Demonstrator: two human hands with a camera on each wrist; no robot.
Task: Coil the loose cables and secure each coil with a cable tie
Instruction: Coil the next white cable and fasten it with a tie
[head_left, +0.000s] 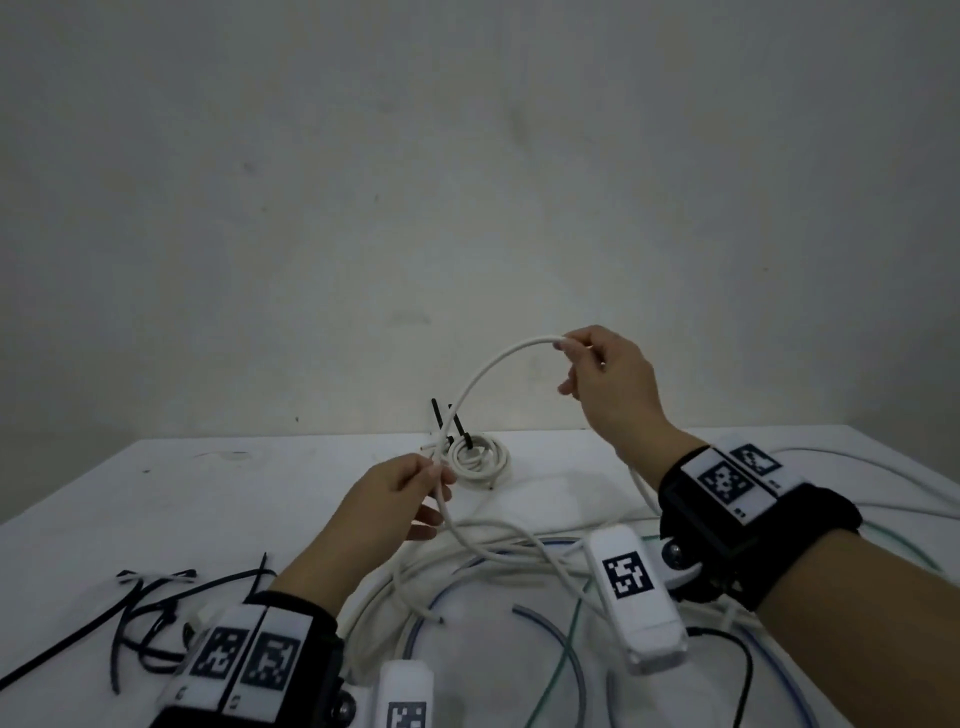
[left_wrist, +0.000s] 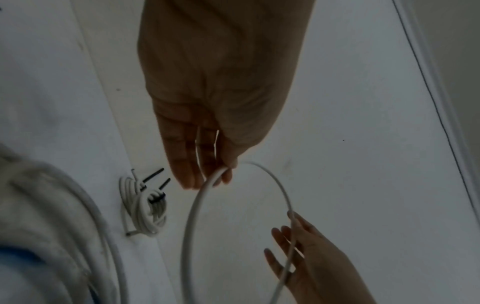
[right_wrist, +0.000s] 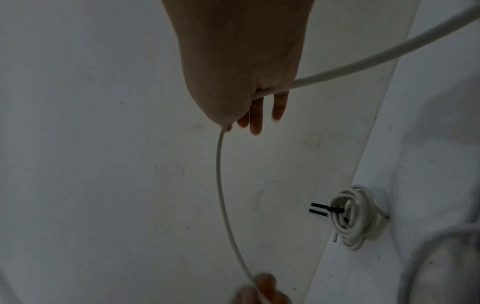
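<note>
Nearest the camera, a tangle of loose cables (head_left: 498, 566), white, blue and green, sprawls across the white counter (head_left: 218, 499) beneath both wrists, with a scatter of black cable ties (head_left: 150, 613) lying to the outside of the left grip

Above that tangle the left hand (head_left: 395, 493) pinches a white cable (head_left: 483, 374) between thumb and fingertips, the lower fingers loosely spread, while the right hand (head_left: 608, 384), raised higher and further out, pinches the same cable at the top of an arch; the wrist views show the cable (left_wrist: 272, 181) running between finger and thumb of each grip, and trailing back past the right wrist (right_wrist: 363, 61) to the counter

The cable looks light and springy, stiff enough to hold its own curve, so a loop is likely to spring open unless each turn is pinched where it crosses; its smooth jacket may slide through a loose grip

Just beyond the left grip, near the counter's far edge, a finished white coil (head_left: 475, 457) lies flat, bound by black ties (head_left: 460, 428) whose tails stick upward

No containers are in view; behind stands a bare grey wall (head_left: 467, 182)
</note>
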